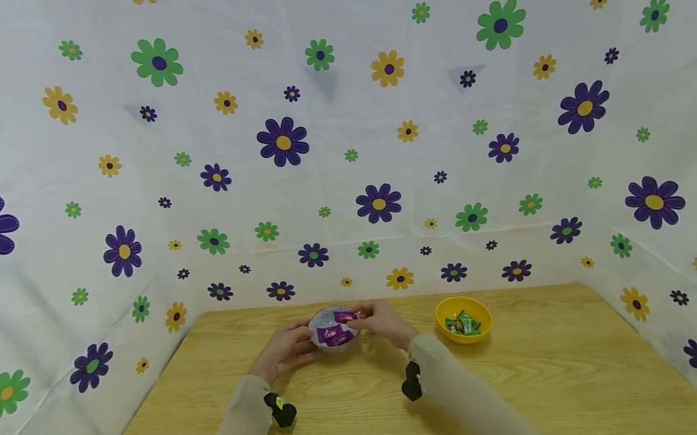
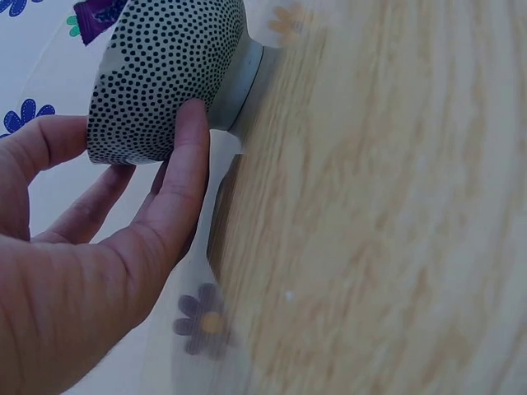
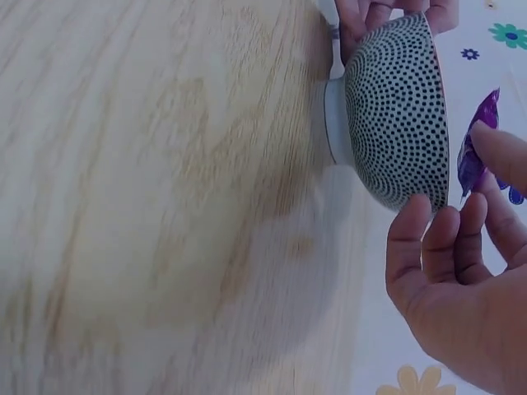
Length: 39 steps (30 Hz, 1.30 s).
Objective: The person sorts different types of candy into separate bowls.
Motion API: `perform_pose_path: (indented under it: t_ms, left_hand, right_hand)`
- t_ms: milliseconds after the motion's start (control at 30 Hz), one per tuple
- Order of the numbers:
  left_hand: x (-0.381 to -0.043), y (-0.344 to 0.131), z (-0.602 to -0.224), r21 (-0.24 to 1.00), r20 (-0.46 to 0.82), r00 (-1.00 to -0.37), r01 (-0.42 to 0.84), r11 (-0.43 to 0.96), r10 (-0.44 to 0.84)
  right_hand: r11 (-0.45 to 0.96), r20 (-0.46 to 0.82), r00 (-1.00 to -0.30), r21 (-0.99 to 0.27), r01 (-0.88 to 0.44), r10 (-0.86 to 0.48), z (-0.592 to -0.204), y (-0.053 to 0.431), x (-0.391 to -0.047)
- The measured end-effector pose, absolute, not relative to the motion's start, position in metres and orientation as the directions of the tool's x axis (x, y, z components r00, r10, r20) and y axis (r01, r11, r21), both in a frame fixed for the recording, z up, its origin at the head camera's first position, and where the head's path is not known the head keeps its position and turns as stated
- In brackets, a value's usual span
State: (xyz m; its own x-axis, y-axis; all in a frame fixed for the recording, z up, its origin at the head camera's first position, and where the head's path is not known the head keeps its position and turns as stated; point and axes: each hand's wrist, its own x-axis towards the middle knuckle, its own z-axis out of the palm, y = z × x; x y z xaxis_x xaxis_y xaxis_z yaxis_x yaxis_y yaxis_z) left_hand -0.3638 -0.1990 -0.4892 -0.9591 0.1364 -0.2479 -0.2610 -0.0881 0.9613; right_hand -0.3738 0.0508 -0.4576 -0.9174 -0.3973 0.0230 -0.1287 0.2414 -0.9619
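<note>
A white bowl with black dots (image 2: 169,70) stands upright on the table, and several purple wrapped candies (image 1: 335,335) lie in it. My left hand (image 1: 287,352) holds the bowl at its left side, thumb and fingers against the outer wall and rim. At the right rim, my right hand (image 1: 385,322) pinches one purple wrapped candy (image 3: 476,156) between thumb and forefinger, just over the bowl's opening. The other right fingers are bent close by the rim in the right wrist view; whether they all touch it I cannot tell.
To the right, a yellow bowl (image 1: 485,310) holds several green wrapped candies (image 1: 465,323). Both bowls are near the far edge of the wooden table (image 1: 346,401). A white cloth with printed flowers (image 1: 336,198) hangs behind the table and along both sides.
</note>
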Motion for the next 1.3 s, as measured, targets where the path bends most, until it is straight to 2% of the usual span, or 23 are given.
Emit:
perform_pose_path:
  t_ms: [500, 833, 1133, 1300]
  left_hand:
    - [-0.364, -0.199, -0.489, 0.964, -0.238, -0.959, -0.252, -0.078, 0.152]
    - [-0.366, -0.203, -0.488, 0.972, -0.228, -0.955, -0.236, -0.02, 0.191]
    - [-0.359, -0.198, -0.475, 0.977, -0.173, -0.98, -0.159, 0.139, 0.095]
    - [-0.351, -0.193, -0.467, 0.968, -0.097, -0.995, -0.091, 0.235, 0.011]
  right_hand:
    - [0.231, 0.022, -0.982, -0.971, -0.066, -0.188, -0.462, 0.029, -0.366]
    - [0.233, 0.046, -0.96, -0.966, -0.113, -0.276, -0.46, 0.044, -0.359]
    - [0.409, 0.093, -0.961, -0.891, -0.197, -0.262, -0.457, 0.076, -0.352]
    - [0.528, 0.19, -0.952, -0.798, -0.291, -0.239, -0.455, 0.089, -0.342]
